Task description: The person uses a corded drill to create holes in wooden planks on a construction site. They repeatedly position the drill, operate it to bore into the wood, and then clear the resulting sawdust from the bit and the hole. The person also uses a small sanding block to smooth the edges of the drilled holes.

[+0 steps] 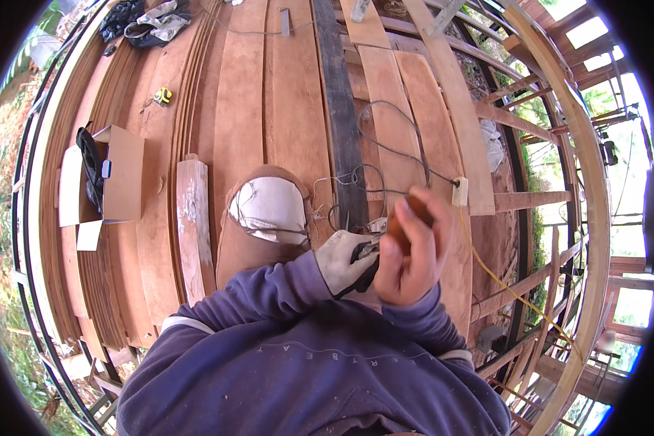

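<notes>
My left hand, in a pale work glove, is closed around a black tool. Most of that tool is hidden by my hands, so its kind cannot be made out. Bare and slightly blurred, my right hand is raised just right of the glove, with fingers and thumb curled. A brown patch shows between thumb and fingers; what it is I cannot tell. Beyond both hands a dark cable loops over the boards, near a pale socket box. My bent knee with a white patch rests left of the hands.
Long reddish wooden boards cover the floor, crossed by a black beam. At left stand an open cardboard box and a yellow tape measure. A yellow cord runs right across open joists. Dark cloths lie far left.
</notes>
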Demonstrator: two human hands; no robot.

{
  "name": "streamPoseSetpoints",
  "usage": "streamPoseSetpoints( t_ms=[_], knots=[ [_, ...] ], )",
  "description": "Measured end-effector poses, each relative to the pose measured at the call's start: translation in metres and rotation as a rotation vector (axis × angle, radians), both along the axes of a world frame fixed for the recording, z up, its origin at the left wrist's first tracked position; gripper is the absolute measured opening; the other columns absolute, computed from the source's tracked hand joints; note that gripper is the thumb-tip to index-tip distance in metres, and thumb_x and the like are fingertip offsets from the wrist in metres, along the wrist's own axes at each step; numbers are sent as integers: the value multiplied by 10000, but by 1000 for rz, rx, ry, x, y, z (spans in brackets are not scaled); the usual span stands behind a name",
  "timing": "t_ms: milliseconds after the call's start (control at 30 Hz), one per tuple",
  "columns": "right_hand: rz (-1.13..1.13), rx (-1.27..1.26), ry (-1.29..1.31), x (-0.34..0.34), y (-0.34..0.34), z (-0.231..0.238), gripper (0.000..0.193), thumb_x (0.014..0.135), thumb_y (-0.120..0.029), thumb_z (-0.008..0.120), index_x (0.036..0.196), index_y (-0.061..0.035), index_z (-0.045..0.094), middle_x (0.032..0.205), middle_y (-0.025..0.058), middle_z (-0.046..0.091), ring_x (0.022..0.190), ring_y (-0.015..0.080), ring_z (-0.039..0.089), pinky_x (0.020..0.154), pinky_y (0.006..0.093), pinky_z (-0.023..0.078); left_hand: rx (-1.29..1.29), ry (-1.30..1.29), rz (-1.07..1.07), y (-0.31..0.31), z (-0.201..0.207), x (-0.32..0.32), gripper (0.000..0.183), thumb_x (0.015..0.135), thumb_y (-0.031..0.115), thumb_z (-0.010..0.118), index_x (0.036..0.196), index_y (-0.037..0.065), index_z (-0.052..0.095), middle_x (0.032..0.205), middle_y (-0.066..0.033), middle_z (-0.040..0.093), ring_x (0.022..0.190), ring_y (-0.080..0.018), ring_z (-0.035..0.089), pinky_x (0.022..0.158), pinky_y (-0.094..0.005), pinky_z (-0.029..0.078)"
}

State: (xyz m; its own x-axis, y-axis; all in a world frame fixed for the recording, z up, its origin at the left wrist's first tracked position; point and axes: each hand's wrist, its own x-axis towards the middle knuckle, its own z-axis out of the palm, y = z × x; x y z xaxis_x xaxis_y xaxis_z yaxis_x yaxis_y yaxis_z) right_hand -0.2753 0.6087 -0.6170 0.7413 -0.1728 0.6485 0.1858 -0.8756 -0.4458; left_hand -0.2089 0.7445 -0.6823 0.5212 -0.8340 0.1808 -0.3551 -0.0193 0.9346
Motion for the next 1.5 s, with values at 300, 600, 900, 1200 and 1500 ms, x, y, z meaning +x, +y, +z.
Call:
streamPoseSetpoints(
  t_ms=[300,600,900,1200,1500],
  knots=[
    [62,-32,4,-5,2,-1,389,892,-187,693,1212,31,652,1278,267,548,1074,387,590,927,447,495,-204,-352,90,3,-42,-9,289,911,182,674,1131,-5,682,1054,-196,635,869,-368,640,775,-439,514],
    [11,244,-31,-14,-9,4,465,955,-297,665,1270,38,592,1251,221,579,1009,289,608,841,354,495,-18,335,-152,5,7,8,215,948,173,619,1065,1,673,765,-92,632,654,-182,614,580,-319,478],
    [96,261,4,-12,2,6,514,892,-280,742,1264,44,598,1238,232,593,1039,313,621,826,367,520,-95,727,-282,0,-21,8,259,957,248,584,948,8,683,663,-49,613,565,-143,586,523,-316,456],
    [62,153,-20,-13,9,8,522,844,-243,782,1241,52,615,1230,241,596,1069,363,622,906,412,514,-146,439,-277,0,-47,7,257,987,223,586,1124,10,631,920,-100,649,841,-204,644,749,-364,506],
    [-32,359,5,-14,10,7,617,769,-122,836,1308,41,584,1251,199,567,1067,273,591,857,342,506,100,311,-87,2,15,3,257,907,127,668,1136,11,653,954,-151,643,800,-279,658,692,-392,515]
  ],
)
